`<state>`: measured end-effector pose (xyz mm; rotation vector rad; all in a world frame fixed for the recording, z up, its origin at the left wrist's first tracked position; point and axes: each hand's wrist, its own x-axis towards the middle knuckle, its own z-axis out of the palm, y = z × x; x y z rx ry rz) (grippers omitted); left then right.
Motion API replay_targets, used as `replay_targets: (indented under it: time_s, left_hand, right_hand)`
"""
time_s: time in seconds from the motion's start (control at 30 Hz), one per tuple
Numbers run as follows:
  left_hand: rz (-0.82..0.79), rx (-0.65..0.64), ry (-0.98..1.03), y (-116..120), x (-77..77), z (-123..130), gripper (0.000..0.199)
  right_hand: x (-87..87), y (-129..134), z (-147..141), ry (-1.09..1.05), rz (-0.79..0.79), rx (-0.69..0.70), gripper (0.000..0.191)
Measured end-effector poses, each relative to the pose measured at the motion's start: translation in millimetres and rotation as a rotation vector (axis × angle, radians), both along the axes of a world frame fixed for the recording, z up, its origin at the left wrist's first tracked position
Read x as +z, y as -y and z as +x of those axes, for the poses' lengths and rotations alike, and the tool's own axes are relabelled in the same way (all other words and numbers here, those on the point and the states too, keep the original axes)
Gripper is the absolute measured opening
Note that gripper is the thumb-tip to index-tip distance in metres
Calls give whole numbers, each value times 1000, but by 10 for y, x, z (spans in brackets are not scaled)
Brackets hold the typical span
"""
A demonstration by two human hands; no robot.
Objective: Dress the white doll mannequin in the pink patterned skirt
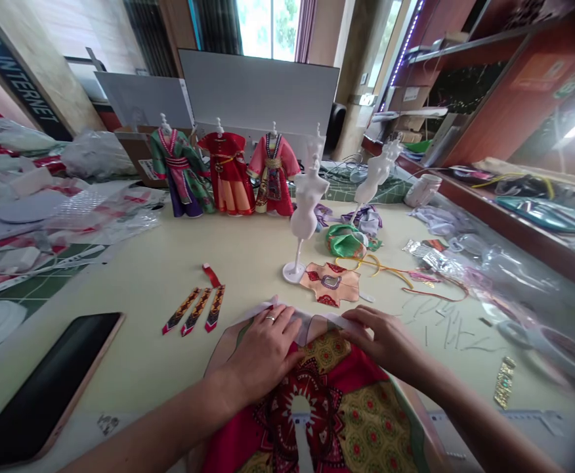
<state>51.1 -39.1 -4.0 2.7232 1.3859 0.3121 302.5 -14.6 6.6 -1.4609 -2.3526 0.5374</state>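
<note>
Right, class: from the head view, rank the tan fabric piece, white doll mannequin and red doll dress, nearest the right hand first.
Right hand:
1. Tan fabric piece, ahead on the table.
2. White doll mannequin, behind it.
3. Red doll dress, farthest, back left.

Above the left hand (pixel 262 348) and right hand (pixel 381 338), a passage ran up the cream desk (pixel 134 309) between three patterned strips (pixel 193 310) and a cut fabric piece (pixel 329 284). A white mannequin stand (pixel 310 210) barred the way beyond; clear plastic wrap (pixel 484 263) crowded the right.
</note>
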Motion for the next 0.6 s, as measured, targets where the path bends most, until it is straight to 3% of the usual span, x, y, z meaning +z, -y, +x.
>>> replay_targets:
  time_s: [0.2, 0.37, 0.6]
  left_hand:
    - [-53, 28, -44, -77, -109, -40, 52]
    - [5, 21, -14, -95, -169, -73, 60]
    - [31, 24, 9, -112, -227, -87, 59]
  right_hand:
    - [88, -339, 46, -6, 129, -112, 20]
    - [-43, -541, -132, 94, 107, -51, 12]
    - [-203, -665, -206, -90, 56, -74, 9]
